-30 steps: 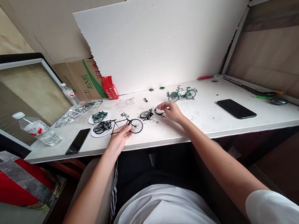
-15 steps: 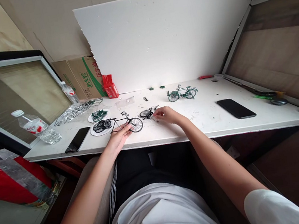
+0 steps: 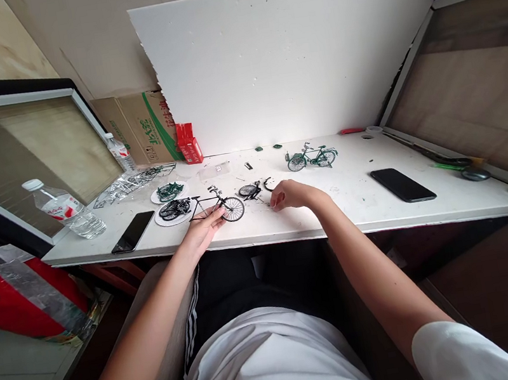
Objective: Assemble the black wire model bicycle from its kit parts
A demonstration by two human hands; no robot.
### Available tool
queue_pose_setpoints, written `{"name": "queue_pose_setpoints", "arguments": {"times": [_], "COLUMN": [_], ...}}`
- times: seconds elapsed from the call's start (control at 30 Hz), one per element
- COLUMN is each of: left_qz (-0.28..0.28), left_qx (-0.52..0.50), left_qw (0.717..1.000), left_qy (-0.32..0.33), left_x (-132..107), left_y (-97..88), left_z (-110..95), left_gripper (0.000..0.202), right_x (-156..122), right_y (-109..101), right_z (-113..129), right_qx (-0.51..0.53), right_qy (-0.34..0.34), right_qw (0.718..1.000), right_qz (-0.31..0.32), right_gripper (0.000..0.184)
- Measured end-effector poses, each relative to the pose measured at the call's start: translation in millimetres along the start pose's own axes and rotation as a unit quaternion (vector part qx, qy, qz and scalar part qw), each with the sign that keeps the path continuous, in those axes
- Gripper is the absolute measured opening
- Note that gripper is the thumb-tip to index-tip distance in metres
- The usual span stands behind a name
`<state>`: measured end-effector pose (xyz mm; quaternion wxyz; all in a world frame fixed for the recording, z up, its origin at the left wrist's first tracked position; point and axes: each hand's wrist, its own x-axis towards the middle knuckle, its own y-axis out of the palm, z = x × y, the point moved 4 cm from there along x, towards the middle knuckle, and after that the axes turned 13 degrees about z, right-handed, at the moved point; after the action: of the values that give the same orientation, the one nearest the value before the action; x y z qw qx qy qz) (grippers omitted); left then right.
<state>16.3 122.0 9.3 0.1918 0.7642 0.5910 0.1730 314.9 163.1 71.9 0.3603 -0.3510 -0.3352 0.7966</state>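
My left hand (image 3: 208, 226) is closed on a small black model bicycle (image 3: 231, 209), gripping it low on the frame; a front wheel, handlebar and saddle show, but no rear wheel is visible on it. Just to the right, my right hand (image 3: 291, 195) is down at the tabletop with its fingers curled together, and whatever they may pinch is too small to make out. Close by its fingertips lie a black curved part (image 3: 268, 184) and a heap of black bicycle parts (image 3: 250, 190) with a wheel among them.
A finished-looking green model bicycle (image 3: 310, 156) stands behind my right hand. White plates (image 3: 162, 221) with black and green parts lie left, near a phone (image 3: 133, 232) and water bottle (image 3: 64, 210). Another phone (image 3: 402, 184) lies right. A white board (image 3: 309, 53) leans behind.
My right hand has shifted slightly right and toward me, away from the black parts, uncovering the curved part. The left hand keeps hold of the bicycle. The whole view has shifted a little.
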Motion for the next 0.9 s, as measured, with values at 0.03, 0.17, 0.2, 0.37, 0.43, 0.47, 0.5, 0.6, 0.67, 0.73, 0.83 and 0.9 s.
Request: {"name": "queue_pose_setpoints", "arguments": {"times": [0.03,0.17,0.2,0.37,0.43,0.47,0.5,0.6,0.67,0.73,0.83,0.9], "left_qz": [-0.002,0.001,0.001,0.002,0.001,0.000,-0.002,-0.012,-0.019,-0.025,-0.037,-0.048], "left_qx": [-0.002,-0.009,-0.010,-0.011,-0.012,-0.011,-0.011,-0.009,-0.008,-0.006,-0.002,0.002], "left_qw": [1.000,1.000,1.000,1.000,1.000,1.000,1.000,1.000,0.999,0.999,0.999,0.999], "left_qy": [0.000,-0.002,-0.002,-0.001,-0.002,-0.004,-0.007,-0.021,-0.027,-0.024,-0.011,-0.003], "left_x": [0,1,1,2,2,1,0,-2,-5,-6,-7,-6], "left_y": [-0.5,-2.0,-2.4,-3.3,-2.6,-1.9,-1.0,2.8,5.7,8.1,8.5,7.0], "left_z": [0,1,1,1,0,0,-1,-6,-10,-13,-15,-14], "left_gripper": [0.034,0.034,0.033,0.033,0.033,0.032,0.032,0.033,0.034,0.033,0.032,0.033], "right_x": [0,1,1,3,4,5,6,9,10,10,7,2], "right_y": [0,3,3,6,6,7,8,11,13,15,15,14], "right_z": [2,7,8,12,13,13,13,14,15,17,25,33], "right_qx": [0.006,0.018,0.009,-0.034,-0.039,-0.041,-0.045,-0.074,-0.095,-0.091,-0.027,0.031], "right_qy": [0.001,0.017,0.021,0.032,0.026,0.022,0.018,0.019,0.026,0.027,0.005,-0.030], "right_qw": [1.000,0.999,0.999,0.998,0.997,0.997,0.997,0.996,0.994,0.994,0.999,0.999], "right_qz": [-0.005,-0.030,-0.037,-0.047,-0.053,-0.054,-0.055,-0.054,-0.056,-0.049,-0.029,-0.021], "right_gripper": [0.017,0.014,0.014,0.016,0.014,0.013,0.012,0.012,0.013,0.012,0.006,0.006]}}
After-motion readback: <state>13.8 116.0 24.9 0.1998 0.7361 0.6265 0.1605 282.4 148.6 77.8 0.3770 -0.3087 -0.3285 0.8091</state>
